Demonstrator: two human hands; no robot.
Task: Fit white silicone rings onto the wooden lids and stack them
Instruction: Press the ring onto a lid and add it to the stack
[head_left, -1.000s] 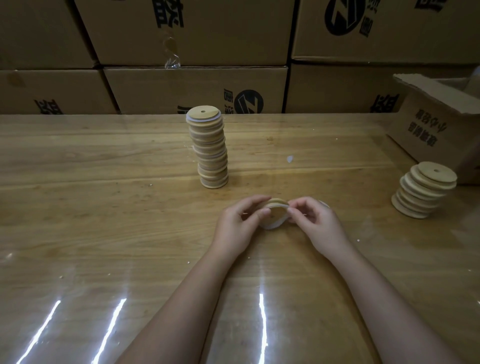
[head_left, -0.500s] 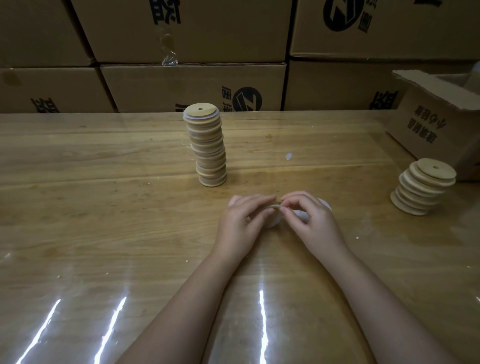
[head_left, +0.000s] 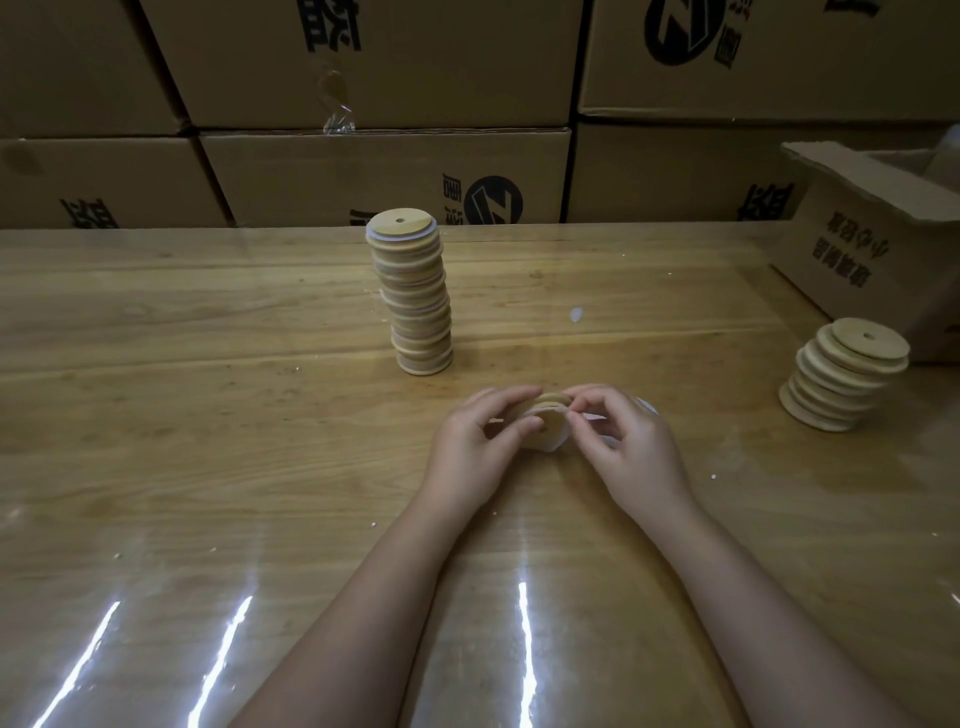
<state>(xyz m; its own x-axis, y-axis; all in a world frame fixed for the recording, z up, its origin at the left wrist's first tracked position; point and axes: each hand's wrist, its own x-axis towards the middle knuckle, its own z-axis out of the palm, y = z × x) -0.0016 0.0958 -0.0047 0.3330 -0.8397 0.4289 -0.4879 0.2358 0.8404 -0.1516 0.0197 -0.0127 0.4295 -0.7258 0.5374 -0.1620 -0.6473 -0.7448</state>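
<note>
Left hand (head_left: 480, 441) and right hand (head_left: 636, 447), fingers curled, pinch one wooden lid (head_left: 550, 401) on edge between them at mid-bench (head_left: 208, 415), a white silicone ring (head_left: 549, 446) partly round it. The finished stack (head_left: 415, 296) stands farther back, nearer the left hand; bare lids (head_left: 841, 374) sit at the right edge.
</note>
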